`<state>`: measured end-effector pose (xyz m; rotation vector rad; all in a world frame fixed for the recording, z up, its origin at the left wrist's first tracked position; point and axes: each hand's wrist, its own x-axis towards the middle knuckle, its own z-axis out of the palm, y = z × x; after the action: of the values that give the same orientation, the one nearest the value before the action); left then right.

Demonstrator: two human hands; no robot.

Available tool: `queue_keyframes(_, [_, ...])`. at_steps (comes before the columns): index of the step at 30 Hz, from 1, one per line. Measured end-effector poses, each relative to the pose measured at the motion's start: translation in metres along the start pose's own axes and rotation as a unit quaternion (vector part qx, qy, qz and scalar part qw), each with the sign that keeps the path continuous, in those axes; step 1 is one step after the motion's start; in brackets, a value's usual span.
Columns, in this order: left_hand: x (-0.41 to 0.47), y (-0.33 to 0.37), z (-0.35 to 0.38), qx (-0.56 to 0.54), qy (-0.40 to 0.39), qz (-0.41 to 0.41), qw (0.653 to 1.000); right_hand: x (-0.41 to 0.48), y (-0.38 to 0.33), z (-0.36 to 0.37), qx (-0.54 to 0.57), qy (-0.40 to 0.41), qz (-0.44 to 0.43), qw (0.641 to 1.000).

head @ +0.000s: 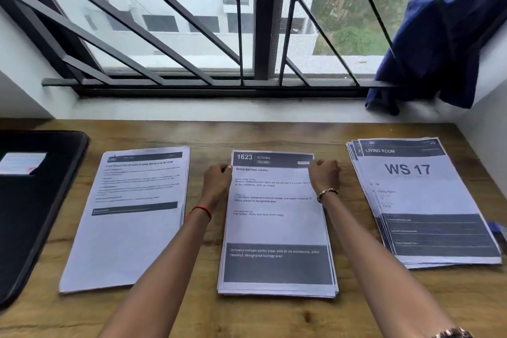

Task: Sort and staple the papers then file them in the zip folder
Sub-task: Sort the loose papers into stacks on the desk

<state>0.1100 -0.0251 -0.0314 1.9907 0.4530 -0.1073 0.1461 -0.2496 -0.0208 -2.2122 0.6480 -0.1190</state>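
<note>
Sorting looks about done: three piles on bench (208, 310), left stack (129, 217), middle stack (274, 228) at centre, right stack (422, 200) fanned. Left hand (218, 178) and right hand (323, 175) curl round middle stack's top corners, grasping its edges. Stapling and filing still ahead, I'd judge. Zip folder (33, 214) lies at frame's left edge, apart from the piles.

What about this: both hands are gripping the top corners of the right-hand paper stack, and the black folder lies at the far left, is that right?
Not quite. The head view shows the left hand and right hand gripping the top corners of the middle stack, not the right-hand stack. The black folder does lie at the far left.
</note>
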Motion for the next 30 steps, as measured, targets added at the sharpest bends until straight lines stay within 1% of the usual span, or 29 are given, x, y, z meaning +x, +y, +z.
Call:
queue_keyframes(2, [-0.003,0.003,0.001,0.007,0.012,0.011,1.0,-0.003,-0.002,0.005,-0.081,-0.007,-0.068,0.994])
queue_keyframes(3, [-0.004,0.004,0.001,0.015,0.019,0.026,0.999,-0.004,-0.004,0.009,-0.119,-0.025,-0.111,0.986])
queue_keyframes(7, [0.001,0.002,0.002,0.028,0.011,0.035,0.999,-0.009,-0.028,0.026,-0.167,-0.126,-0.258,0.943])
queue_keyframes(11, [0.002,0.005,0.0,0.029,0.02,0.035,0.999,-0.014,-0.053,0.051,-0.211,-0.228,-0.325,0.893])
queue_keyframes(14, [0.0,0.007,-0.001,0.013,0.012,0.04,0.999,-0.018,-0.067,0.069,-0.241,-0.269,-0.354,0.863])
queue_keyframes(18, [0.001,0.005,-0.001,0.017,0.014,0.051,0.998,-0.021,-0.077,0.086,-0.269,-0.285,-0.359,0.847])
queue_keyframes(20, [0.001,0.004,0.0,0.03,0.025,0.047,0.998,-0.022,-0.078,0.092,-0.278,-0.28,-0.359,0.846])
queue_keyframes(23, [0.002,0.001,0.002,0.042,0.035,0.046,0.997,-0.023,-0.077,0.096,-0.273,-0.264,-0.36,0.852])
queue_keyframes(30, [0.0,0.002,0.006,0.023,0.067,0.036,0.997,-0.023,-0.073,0.097,-0.243,-0.252,-0.363,0.863])
